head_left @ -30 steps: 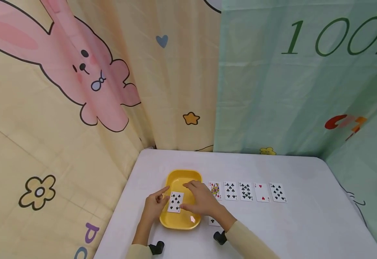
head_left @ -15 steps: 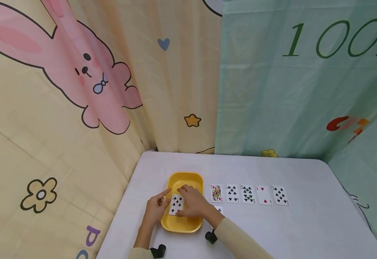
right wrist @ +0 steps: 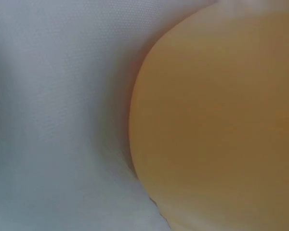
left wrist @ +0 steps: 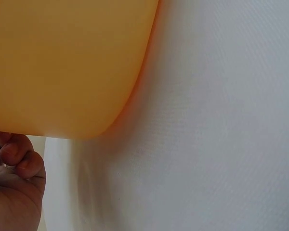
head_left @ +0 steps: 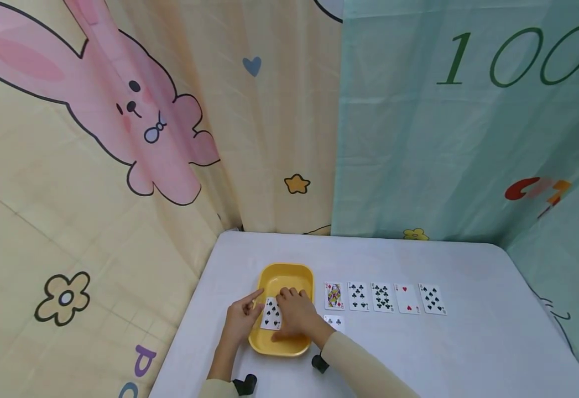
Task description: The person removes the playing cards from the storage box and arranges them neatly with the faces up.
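Note:
A spade playing card (head_left: pixel 271 316) lies in the yellow tray (head_left: pixel 286 269) at the table's left side. My left hand (head_left: pixel 239 320) is at the tray's left rim, with its thumb close to the card's left edge. In the left wrist view the other fingers (left wrist: pixel 20 155) are curled by the tray's wall (left wrist: pixel 62 72). My right hand (head_left: pixel 296 315) reaches into the tray over the card's right side, fingers near its top corner and thumb near its bottom. Whether either hand pinches the card cannot be made out. The right wrist view shows mostly tray wall (right wrist: pixel 207 120).
Right of the tray, a row of face-up cards runs across the white table (head_left: pixel 468 342): a queen (head_left: pixel 334 296), club cards (head_left: pixel 358 297), a heart card (head_left: pixel 407 299) and a spade card (head_left: pixel 432 299). Another card (head_left: pixel 335 321) lies below the queen, partly behind my right arm.
My right hand has moved slightly left and down over the card, its thumb now lower. The left hand has stayed almost in place. The row of cards has not changed.

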`<state>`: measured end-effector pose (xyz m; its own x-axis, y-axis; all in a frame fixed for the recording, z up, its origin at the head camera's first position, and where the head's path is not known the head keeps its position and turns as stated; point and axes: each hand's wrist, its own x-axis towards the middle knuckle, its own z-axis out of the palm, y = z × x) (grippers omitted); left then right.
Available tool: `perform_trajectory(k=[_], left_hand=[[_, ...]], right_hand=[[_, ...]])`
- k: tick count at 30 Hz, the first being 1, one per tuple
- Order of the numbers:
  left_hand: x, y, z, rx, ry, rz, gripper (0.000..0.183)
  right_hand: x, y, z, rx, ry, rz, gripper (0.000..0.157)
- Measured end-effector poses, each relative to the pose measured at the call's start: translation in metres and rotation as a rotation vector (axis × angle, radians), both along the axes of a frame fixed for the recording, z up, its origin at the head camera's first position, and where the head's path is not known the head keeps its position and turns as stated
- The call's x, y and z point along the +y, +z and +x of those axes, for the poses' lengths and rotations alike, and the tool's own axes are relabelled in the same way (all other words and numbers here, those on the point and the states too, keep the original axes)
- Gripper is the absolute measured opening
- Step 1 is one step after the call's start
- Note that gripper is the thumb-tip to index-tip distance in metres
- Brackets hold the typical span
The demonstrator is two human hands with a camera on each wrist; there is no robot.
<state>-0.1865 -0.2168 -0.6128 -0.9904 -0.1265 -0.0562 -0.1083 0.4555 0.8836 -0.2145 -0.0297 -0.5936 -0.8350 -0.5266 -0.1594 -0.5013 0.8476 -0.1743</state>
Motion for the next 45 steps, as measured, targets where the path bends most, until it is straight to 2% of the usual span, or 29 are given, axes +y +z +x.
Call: perform_trajectory(k=[6,12,21,30,37,45], left_hand=[[0.003,-0.002,0.001,0.013,-0.006,-0.02,0.039],[0.005,-0.004,0.002,0.014,-0.007,-0.014,0.04],[0.005,-0.002,0.0,-0.008,0.016,-0.036,0.04],[0.004,-0.002,0.001,0.012,0.012,-0.038,0.039],[0.002,0.0,0.001,0.015,0.001,-0.046,0.04],[0.002,0.0,-0.001,0.04,0.001,-0.053,0.039]], right_hand=[[0.001,-0.002,0.001,0.013,-0.016,-0.035,0.089],[0.006,-0.002,0.002,0.024,-0.013,-0.042,0.091],[0.023,0.016,0.0,0.047,-0.004,-0.168,0.091],[0.057,0.033,0.003,0.08,-0.012,-0.225,0.094],[0.089,0.04,0.002,0.075,-0.058,-0.272,0.092],[0.129,0.048,0.005,0.137,-0.124,-0.259,0.094]])
